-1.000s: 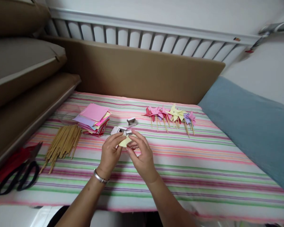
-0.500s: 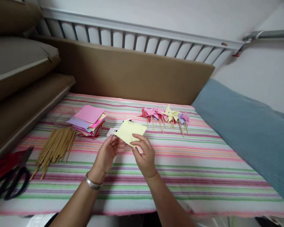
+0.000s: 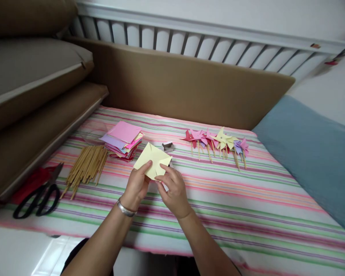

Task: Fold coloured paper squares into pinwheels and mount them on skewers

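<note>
Both hands hold a pale yellow paper square (image 3: pixel 152 158) above a striped cloth (image 3: pixel 247 199). My left hand (image 3: pixel 136 186), with a silver bracelet at the wrist, pinches the sheet's near left edge. My right hand (image 3: pixel 174 188) pinches its near right edge, fingers closed on the paper. The sheet shows cut lines and creases. Just beyond it lies a small metal object (image 3: pixel 167 146).
A stack of coloured paper squares (image 3: pixel 122 138) and a bundle of wooden sticks (image 3: pixel 86 166) lie to the left. Black scissors (image 3: pixel 38 195) rest at the left edge beside something red. Several finished paper pinwheels (image 3: pixel 218 142) lie at the right. Brown cushions and a blue fabric (image 3: pixel 310 153) border the cloth.
The yellow paper was folded small between my fingers a second ago; it is opened out into a flat square now. My view has shifted a little to the left.
</note>
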`<state>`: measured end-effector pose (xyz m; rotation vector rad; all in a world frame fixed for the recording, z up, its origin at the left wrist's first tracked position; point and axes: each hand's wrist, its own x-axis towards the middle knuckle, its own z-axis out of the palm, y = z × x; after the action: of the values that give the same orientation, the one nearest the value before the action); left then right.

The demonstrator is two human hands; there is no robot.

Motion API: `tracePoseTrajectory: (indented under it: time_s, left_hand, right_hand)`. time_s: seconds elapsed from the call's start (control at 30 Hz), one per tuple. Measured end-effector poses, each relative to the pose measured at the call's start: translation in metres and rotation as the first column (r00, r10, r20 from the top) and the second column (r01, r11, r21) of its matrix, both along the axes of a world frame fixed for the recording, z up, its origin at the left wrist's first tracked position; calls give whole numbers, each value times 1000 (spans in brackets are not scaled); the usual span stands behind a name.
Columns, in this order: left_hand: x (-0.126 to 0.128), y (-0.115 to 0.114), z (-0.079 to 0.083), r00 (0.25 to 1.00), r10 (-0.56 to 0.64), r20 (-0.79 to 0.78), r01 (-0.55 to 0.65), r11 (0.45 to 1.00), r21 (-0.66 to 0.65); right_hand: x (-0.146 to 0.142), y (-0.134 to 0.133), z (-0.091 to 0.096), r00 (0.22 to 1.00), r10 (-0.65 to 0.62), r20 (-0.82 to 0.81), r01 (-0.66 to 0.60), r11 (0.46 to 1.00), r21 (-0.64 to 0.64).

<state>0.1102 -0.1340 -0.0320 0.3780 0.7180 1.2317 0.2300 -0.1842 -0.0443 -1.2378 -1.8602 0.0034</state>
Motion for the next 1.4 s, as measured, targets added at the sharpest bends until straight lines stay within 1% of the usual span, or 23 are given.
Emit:
tracePoseTrajectory:
  time_s: [0.13, 0.27, 0.37, 0.47, 0.6, 0.67, 0.77, 0.87, 0.97, 1.03, 1.17, 1.27, 1.3, 1.33, 1.37, 1.4]
  left_hand:
    - [2, -1, 1, 995, 63, -72, -58, 996, 74]
    - [3, -1, -3, 977, 90, -191, -61, 987, 150]
    - [5, -2, -8, 952, 59, -299, -10, 987, 160]
    - [8, -5, -9, 933, -35, -358, 75, 992, 100]
    - [12, -9, -5, 919, -147, -366, 170, 985, 33]
    - [12, -11, -4, 921, -178, -347, 199, 980, 26]
    - [11, -11, -3, 936, -197, -293, 211, 977, 18]
    - [10, -12, -2, 943, -231, -238, 246, 968, 37]
    - [12, -13, -2, 929, -272, -250, 301, 950, 85]
    - [13, -12, -4, 919, -261, -297, 300, 949, 94]
    - [14, -10, -13, 912, -191, -364, 241, 966, 95]
    - [11, -8, -16, 899, -180, -400, 226, 972, 71]
    - [10, -7, -16, 893, -180, -412, 222, 973, 57]
    - [9, -7, -16, 888, -183, -422, 221, 974, 43]
    - [8, -6, -15, 884, -189, -427, 223, 974, 29]
    - [7, -6, -13, 882, -201, -427, 230, 973, 17]
  right_hand:
    - [-6, -4, 6, 996, -85, 30, 86, 995, -44]
    - [-6, -6, 12, 993, -120, -14, 117, 985, -128]
    - [0, -4, 15, 988, -109, -113, 83, 974, -213]
    - [7, 0, 16, 968, -133, -215, 63, 951, -304]
    - [15, 4, 14, 941, -197, -275, 86, 926, -367]
    - [16, 5, 14, 933, -219, -285, 99, 919, -383]
    - [16, 7, 13, 922, -252, -294, 118, 906, -407]
    - [16, 9, 11, 907, -289, -307, 146, 898, -416]
    - [16, 12, 9, 898, -309, -312, 165, 896, -411]
    - [15, 12, 8, 896, -314, -313, 171, 896, -410]
    - [13, 12, 9, 898, -324, -299, 177, 886, -428]
    - [15, 13, 10, 890, -350, -293, 211, 884, -417]
    - [17, 13, 11, 874, -362, -325, 209, 883, -421]
    - [20, 14, 11, 847, -366, -385, 177, 878, -445]
    - [23, 15, 12, 804, -361, -472, 103, 867, -487]
    - [26, 16, 12, 741, -354, -570, -8, 845, -535]
